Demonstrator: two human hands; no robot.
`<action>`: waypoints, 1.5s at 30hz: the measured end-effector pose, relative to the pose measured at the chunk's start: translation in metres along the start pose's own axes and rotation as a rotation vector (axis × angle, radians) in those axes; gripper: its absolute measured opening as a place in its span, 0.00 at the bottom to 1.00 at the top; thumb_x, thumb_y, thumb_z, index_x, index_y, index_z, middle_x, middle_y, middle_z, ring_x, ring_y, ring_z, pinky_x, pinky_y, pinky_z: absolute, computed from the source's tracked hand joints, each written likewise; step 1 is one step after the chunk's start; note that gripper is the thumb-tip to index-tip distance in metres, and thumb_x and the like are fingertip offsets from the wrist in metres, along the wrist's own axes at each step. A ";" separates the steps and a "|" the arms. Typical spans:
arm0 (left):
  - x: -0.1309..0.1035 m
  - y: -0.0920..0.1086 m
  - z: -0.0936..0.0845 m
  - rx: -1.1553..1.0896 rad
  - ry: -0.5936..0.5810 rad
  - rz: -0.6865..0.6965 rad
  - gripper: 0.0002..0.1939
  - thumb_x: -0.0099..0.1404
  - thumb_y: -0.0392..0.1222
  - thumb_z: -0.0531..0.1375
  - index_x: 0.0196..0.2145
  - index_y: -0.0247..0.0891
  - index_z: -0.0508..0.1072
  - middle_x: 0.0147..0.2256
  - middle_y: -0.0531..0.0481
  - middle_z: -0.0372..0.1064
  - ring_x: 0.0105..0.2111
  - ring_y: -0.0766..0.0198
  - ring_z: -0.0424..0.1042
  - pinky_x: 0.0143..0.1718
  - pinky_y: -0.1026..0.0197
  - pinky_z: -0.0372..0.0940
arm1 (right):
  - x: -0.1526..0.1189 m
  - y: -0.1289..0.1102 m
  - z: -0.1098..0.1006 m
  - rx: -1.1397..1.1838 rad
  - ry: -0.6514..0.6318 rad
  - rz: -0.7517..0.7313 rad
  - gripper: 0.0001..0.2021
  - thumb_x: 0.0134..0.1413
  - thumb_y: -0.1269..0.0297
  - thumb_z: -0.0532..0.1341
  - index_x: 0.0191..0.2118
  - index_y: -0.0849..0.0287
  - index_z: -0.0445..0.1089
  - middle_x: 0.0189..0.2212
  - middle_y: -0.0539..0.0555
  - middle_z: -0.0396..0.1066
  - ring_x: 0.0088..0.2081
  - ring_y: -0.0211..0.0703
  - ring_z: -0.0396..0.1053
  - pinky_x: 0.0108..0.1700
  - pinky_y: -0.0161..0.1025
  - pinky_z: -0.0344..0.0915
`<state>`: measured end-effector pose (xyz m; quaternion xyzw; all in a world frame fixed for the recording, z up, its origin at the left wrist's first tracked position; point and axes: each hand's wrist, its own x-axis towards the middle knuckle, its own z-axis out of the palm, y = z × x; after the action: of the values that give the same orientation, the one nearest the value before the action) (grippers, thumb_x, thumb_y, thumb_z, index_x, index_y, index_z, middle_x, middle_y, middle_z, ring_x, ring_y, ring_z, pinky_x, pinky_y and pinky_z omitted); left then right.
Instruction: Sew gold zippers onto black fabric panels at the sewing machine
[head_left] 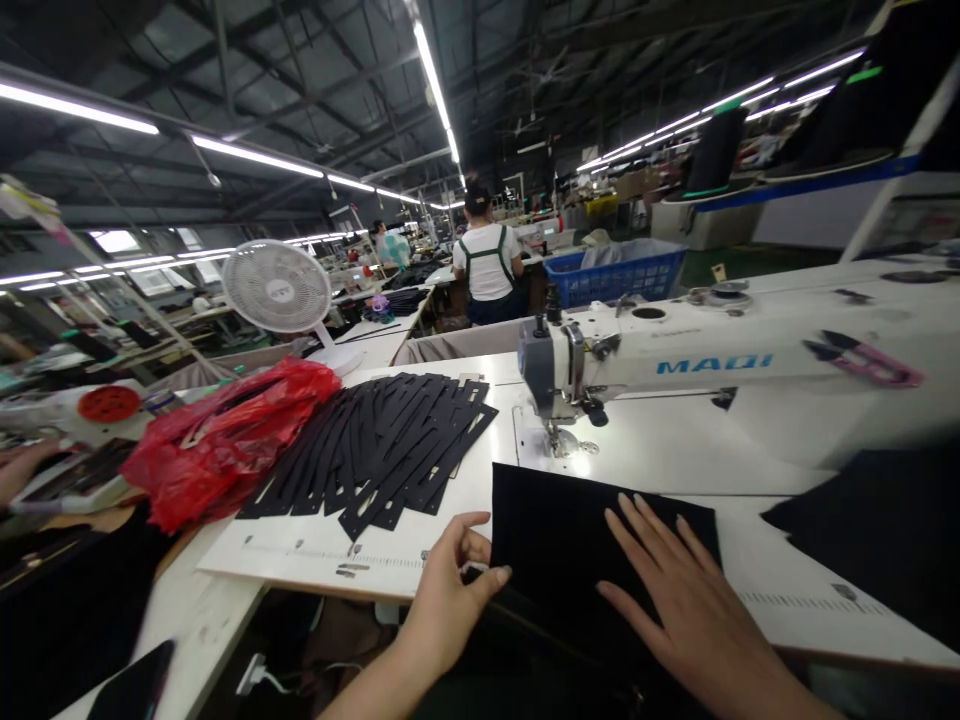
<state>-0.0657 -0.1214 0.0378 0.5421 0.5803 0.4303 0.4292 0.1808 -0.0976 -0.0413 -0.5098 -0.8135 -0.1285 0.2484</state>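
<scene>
A black fabric panel [555,530] lies at the front edge of the white sewing table [675,440], partly hanging over it. My left hand [457,580] pinches the panel's left edge between thumb and curled fingers. Flat on the panel's right part rests my right hand [667,580], fingers spread. Just beyond the panel stands the white sewing machine [705,350], its presser foot [555,435] over the needle plate. Left of the machine, dark strips with small holes [382,440] lie fanned in a heap. More black fabric [877,540] sits at the right.
A red plastic bag [232,430] and a white fan [277,290] stand to the left. Pink-handled thread snips [862,360] lie on the machine arm. Behind are a blue crate [615,272] and a person [487,260] seen from behind. A phone [135,685] lies lower left.
</scene>
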 end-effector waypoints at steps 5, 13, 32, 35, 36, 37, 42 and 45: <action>-0.005 -0.012 -0.011 -0.290 -0.121 -0.079 0.33 0.47 0.39 0.66 0.50 0.37 0.60 0.43 0.43 0.66 0.30 0.67 0.64 0.32 0.63 0.57 | -0.001 -0.017 0.005 -0.018 0.053 -0.095 0.31 0.59 0.46 0.45 0.56 0.66 0.60 0.58 0.63 0.54 0.59 0.56 0.49 0.56 0.58 0.50; -0.009 -0.026 -0.020 -0.267 -0.042 -0.086 0.33 0.48 0.39 0.64 0.52 0.37 0.60 0.50 0.38 0.61 0.22 0.75 0.55 0.24 0.66 0.54 | 0.001 -0.023 0.002 -0.006 0.000 -0.096 0.29 0.59 0.47 0.46 0.58 0.63 0.59 0.59 0.60 0.53 0.60 0.54 0.48 0.57 0.57 0.50; 0.034 -0.017 -0.007 -0.245 0.068 -0.057 0.29 0.48 0.46 0.66 0.44 0.34 0.62 0.26 0.53 0.67 0.21 0.71 0.62 0.25 0.67 0.55 | 0.004 -0.028 -0.007 -0.006 -0.030 -0.070 0.28 0.59 0.50 0.48 0.58 0.65 0.58 0.59 0.63 0.52 0.61 0.55 0.46 0.57 0.57 0.48; 0.044 -0.019 -0.006 -0.224 0.113 -0.042 0.26 0.45 0.47 0.67 0.39 0.35 0.63 0.18 0.60 0.61 0.18 0.72 0.58 0.21 0.69 0.51 | 0.004 -0.028 -0.006 -0.009 -0.023 -0.069 0.28 0.58 0.50 0.49 0.58 0.65 0.58 0.59 0.62 0.52 0.61 0.55 0.46 0.57 0.57 0.48; 0.045 -0.019 -0.006 -0.227 0.108 -0.048 0.26 0.45 0.48 0.67 0.39 0.35 0.63 0.18 0.60 0.60 0.17 0.72 0.57 0.20 0.69 0.49 | 0.003 -0.028 -0.006 -0.009 -0.025 -0.067 0.28 0.58 0.50 0.49 0.58 0.65 0.58 0.59 0.62 0.52 0.61 0.55 0.46 0.57 0.57 0.48; 0.045 -0.019 -0.007 -0.234 0.102 -0.053 0.25 0.46 0.49 0.67 0.38 0.35 0.63 0.18 0.60 0.60 0.16 0.73 0.57 0.20 0.69 0.48 | 0.003 -0.028 -0.006 -0.007 -0.027 -0.064 0.28 0.58 0.50 0.49 0.58 0.64 0.58 0.59 0.62 0.52 0.61 0.55 0.46 0.57 0.57 0.48; 0.040 -0.019 -0.009 -0.260 0.097 -0.069 0.26 0.48 0.52 0.65 0.41 0.35 0.63 0.18 0.61 0.59 0.15 0.73 0.55 0.19 0.69 0.47 | 0.003 -0.028 -0.006 0.019 -0.029 -0.052 0.28 0.59 0.50 0.47 0.58 0.64 0.58 0.60 0.62 0.51 0.60 0.56 0.48 0.58 0.58 0.48; 0.040 -0.020 -0.011 -0.289 0.080 -0.091 0.29 0.48 0.53 0.65 0.43 0.35 0.62 0.19 0.60 0.60 0.17 0.72 0.57 0.20 0.69 0.49 | 0.004 -0.029 -0.008 0.023 -0.028 -0.045 0.28 0.59 0.50 0.48 0.58 0.64 0.58 0.59 0.62 0.52 0.60 0.55 0.48 0.58 0.58 0.47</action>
<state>-0.0837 -0.0826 0.0198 0.4306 0.5529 0.5106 0.4982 0.1556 -0.1110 -0.0316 -0.4901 -0.8298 -0.1175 0.2398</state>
